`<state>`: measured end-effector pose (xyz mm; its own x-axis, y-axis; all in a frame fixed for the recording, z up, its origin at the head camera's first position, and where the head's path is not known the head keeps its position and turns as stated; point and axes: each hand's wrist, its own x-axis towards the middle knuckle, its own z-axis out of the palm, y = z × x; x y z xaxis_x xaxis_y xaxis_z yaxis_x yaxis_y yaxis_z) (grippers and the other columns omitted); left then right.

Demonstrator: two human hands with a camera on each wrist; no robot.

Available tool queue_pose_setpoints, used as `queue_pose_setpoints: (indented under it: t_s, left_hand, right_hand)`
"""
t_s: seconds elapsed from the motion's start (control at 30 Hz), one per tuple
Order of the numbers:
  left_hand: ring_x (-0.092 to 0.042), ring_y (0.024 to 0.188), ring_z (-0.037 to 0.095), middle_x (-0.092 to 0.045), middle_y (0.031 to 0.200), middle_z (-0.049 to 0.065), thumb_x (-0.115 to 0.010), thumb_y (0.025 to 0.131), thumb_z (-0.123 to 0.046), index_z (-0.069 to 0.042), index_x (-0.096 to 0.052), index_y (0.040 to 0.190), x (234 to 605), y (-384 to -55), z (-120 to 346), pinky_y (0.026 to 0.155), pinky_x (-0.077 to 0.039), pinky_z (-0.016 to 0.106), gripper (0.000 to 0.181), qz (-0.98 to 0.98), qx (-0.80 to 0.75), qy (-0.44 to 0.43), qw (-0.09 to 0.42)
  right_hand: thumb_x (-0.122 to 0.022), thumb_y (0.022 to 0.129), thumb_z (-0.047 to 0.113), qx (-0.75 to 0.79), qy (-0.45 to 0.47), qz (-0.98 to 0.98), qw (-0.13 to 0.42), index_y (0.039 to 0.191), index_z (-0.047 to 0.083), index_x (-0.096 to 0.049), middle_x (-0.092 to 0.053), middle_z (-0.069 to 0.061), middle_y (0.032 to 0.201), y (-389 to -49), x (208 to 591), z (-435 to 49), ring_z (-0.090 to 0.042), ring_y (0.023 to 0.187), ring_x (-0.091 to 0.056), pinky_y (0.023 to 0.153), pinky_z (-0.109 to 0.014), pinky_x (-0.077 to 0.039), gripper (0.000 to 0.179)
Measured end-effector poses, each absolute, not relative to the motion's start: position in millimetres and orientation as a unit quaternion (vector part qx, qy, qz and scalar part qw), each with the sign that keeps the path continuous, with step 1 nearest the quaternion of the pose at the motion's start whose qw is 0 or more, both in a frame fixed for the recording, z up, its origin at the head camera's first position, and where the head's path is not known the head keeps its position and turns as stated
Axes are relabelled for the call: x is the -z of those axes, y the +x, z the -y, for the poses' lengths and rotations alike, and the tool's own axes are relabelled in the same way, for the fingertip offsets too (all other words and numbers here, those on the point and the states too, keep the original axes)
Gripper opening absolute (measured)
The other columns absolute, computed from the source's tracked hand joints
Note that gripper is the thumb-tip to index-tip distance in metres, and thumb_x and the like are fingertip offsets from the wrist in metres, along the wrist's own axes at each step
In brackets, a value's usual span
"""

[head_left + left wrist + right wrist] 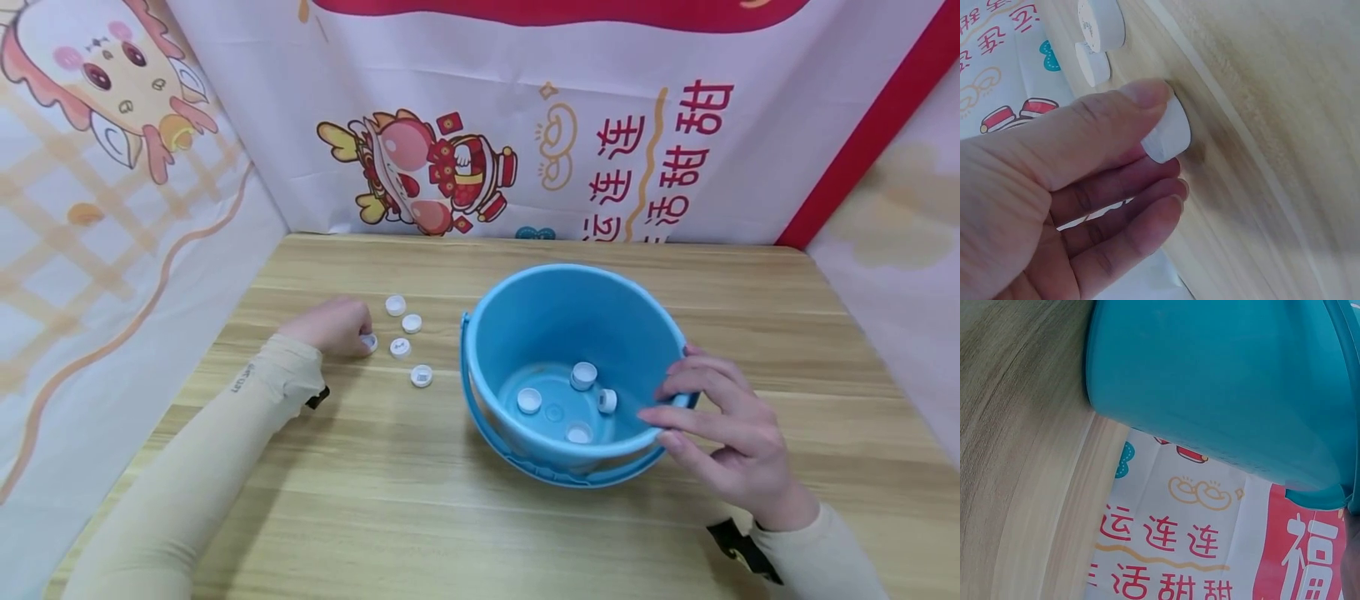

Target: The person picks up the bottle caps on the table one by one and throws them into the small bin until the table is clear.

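My left hand [332, 327] pinches a white bottle cap [1174, 131] at the tabletop, the thumb lying across it in the left wrist view. To the right of that hand, several more white caps [401, 347] lie loose on the wood. A light-blue bucket [555, 308] stands upright at centre right, with several white caps [528, 401] on its floor. The right hand [738, 433] holds the bucket's right rim, fingers over the edge and thumb on the outside. In the right wrist view the bucket wall [1222, 381] fills the top, and most of that hand is out of frame.
The bucket's handle [525, 467] hangs down around its near left side. A wood-grain table [420, 517] lies beneath everything. Behind it hangs a white and red printed cloth [480, 75], with another patterned cloth [112, 250] along the left side.
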<state>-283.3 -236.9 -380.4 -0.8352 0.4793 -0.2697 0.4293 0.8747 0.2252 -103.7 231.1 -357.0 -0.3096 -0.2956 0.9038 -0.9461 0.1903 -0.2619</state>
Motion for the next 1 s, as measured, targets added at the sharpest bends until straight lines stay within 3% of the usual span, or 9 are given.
queue_pose_setpoints:
  t_s: [0.6, 0.87, 1.0]
  left_hand:
    - [-0.045, 0.051, 0.014, -0.053, 0.056, -0.001, -0.074, 0.084, -0.011, -0.007, -0.066, 0.066, 377, -276, 234, 0.053, -0.043, 0.031, 0.020, -0.957, -0.082, 0.225, 0.163]
    - [-0.056, 0.065, 0.018, -0.063, 0.071, 0.000, -0.076, 0.081, -0.009, -0.008, -0.072, 0.081, 370, -271, 241, 0.066, -0.049, 0.037, 0.004, -0.954, -0.096, 0.247, 0.141]
    - [-0.062, 0.078, 0.019, -0.068, 0.085, 0.002, -0.078, 0.081, -0.007, -0.005, -0.074, 0.096, 347, -265, 237, 0.076, -0.053, 0.042, 0.015, -0.948, -0.112, 0.270, 0.123]
  right_hand:
    - [-0.070, 0.094, 0.025, -0.443, 0.460, 0.676, 0.368, 0.085, -0.003, -0.077, -0.064, -0.022, 0.090, -103, 356, -231, -0.032, 0.104, -0.054, 0.111, -0.041, -0.035, 0.030]
    - [-0.070, 0.094, 0.026, -0.437, 0.460, 0.684, 0.361, 0.086, -0.002, -0.078, -0.064, -0.022, 0.091, -104, 358, -231, -0.032, 0.104, -0.054, 0.111, -0.041, -0.035, 0.030]
    - [-0.070, 0.094, 0.026, -0.438, 0.460, 0.682, 0.362, 0.086, -0.002, -0.077, -0.064, -0.022, 0.091, -105, 358, -231, -0.032, 0.104, -0.054, 0.111, -0.041, -0.035, 0.030]
